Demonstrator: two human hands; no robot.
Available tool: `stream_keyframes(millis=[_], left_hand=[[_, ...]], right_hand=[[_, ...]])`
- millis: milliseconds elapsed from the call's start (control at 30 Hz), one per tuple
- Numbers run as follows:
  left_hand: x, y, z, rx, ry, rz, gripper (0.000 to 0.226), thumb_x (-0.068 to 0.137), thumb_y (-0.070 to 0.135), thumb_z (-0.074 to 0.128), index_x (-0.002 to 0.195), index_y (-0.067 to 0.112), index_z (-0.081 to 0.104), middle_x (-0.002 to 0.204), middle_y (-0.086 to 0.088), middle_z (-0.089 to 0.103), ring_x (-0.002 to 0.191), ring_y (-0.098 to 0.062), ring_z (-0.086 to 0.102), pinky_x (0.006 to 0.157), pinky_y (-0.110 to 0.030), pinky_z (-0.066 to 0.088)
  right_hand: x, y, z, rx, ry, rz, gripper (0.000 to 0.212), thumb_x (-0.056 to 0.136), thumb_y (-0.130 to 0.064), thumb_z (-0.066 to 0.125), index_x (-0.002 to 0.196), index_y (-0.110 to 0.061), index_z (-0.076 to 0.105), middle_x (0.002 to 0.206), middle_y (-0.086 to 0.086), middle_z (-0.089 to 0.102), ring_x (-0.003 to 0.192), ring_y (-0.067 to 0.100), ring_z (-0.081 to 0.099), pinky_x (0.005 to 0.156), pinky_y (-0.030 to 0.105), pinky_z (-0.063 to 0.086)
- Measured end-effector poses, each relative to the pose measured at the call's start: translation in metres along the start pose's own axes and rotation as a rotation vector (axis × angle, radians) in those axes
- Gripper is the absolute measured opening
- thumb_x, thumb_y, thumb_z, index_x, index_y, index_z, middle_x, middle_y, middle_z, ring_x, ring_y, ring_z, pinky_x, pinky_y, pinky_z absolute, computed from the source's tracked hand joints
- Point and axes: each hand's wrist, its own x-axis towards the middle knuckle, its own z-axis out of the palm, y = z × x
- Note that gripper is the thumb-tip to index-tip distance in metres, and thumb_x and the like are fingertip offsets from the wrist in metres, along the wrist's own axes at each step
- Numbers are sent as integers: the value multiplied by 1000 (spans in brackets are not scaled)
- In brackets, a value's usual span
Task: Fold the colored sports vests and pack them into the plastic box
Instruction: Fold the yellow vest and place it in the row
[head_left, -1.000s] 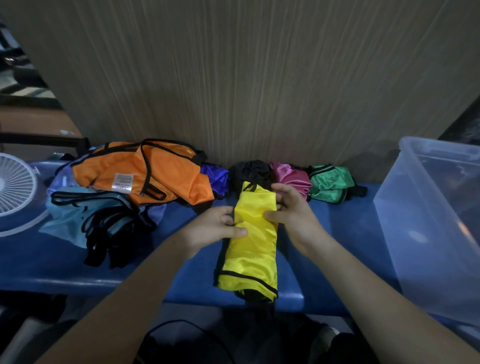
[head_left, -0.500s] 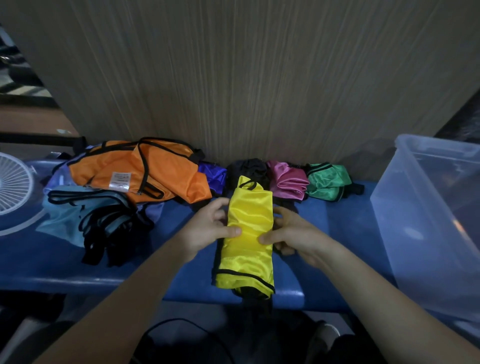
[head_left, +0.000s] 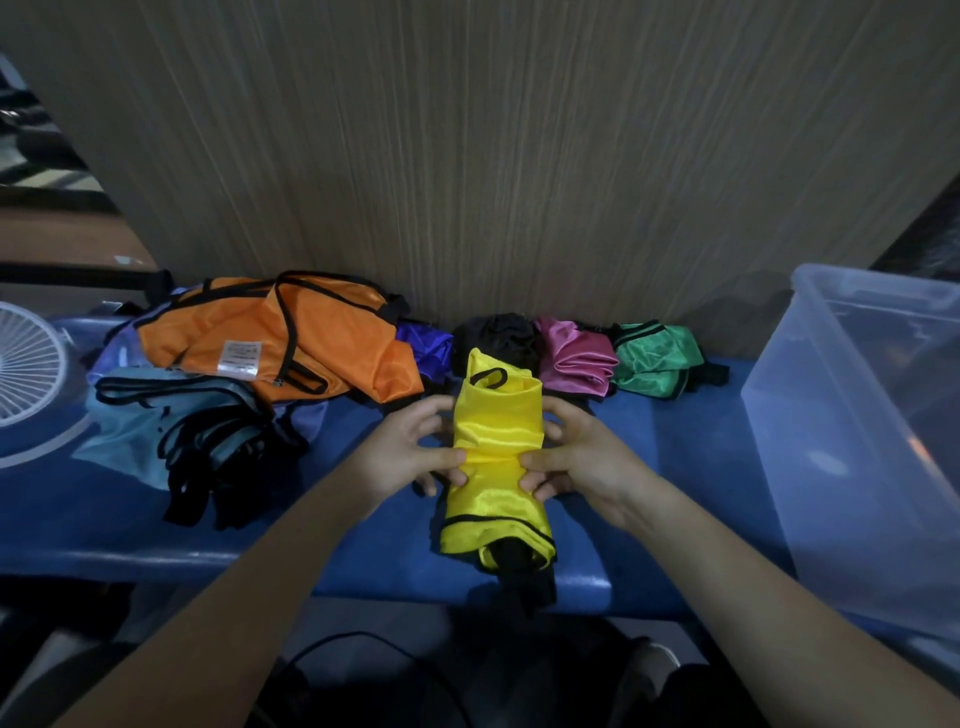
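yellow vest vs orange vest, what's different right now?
The yellow vest is folded into a narrow strip; the orange vest lies loose and spread out. The yellow one is pinched between the left hand and right hand; the orange one lies untouched atop the pile at left. A white label shows only on the orange one. Both are shiny with black trim.
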Motion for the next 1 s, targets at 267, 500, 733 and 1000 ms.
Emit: stream_keyframes(millis=[267, 500, 733, 1000], left_hand=[[-3, -5, -4, -14, 11, 50, 26, 92, -9, 60, 107, 9, 71, 104, -2, 75, 90, -19, 72, 73, -27, 58], [-9, -7, -7, 19, -69, 115, 21, 96, 12, 54, 97, 8, 75, 125, -5, 65, 113, -22, 64, 86, -31, 54], [-12, -11, 8, 286, -14, 269, 26, 74, 50, 75, 80, 26, 67, 118, 8, 58, 102, -3, 62, 83, -18, 48], [-23, -10, 10, 404, -91, 319, 21, 76, 43, 80, 85, 33, 64, 132, 15, 45, 130, -8, 48, 107, -44, 45]], right_hand=[[-2, 4, -5, -110, 0, -96, 32, 83, 23, 50, 98, 2, 70, 94, 13, 72, 77, 27, 66, 63, 31, 55], [-5, 5, -3, -202, -18, -193, 19, 80, 0, 56, 69, -3, 72, 119, 21, 59, 97, 26, 62, 78, 30, 50], [-11, 4, 10, -396, 10, -312, 47, 93, -44, 62, 62, -8, 59, 95, 9, 59, 82, 9, 58, 77, 21, 42], [-13, 8, 2, -490, 0, -388, 19, 90, -22, 74, 102, -18, 61, 103, 9, 62, 96, 7, 58, 84, 32, 49]])
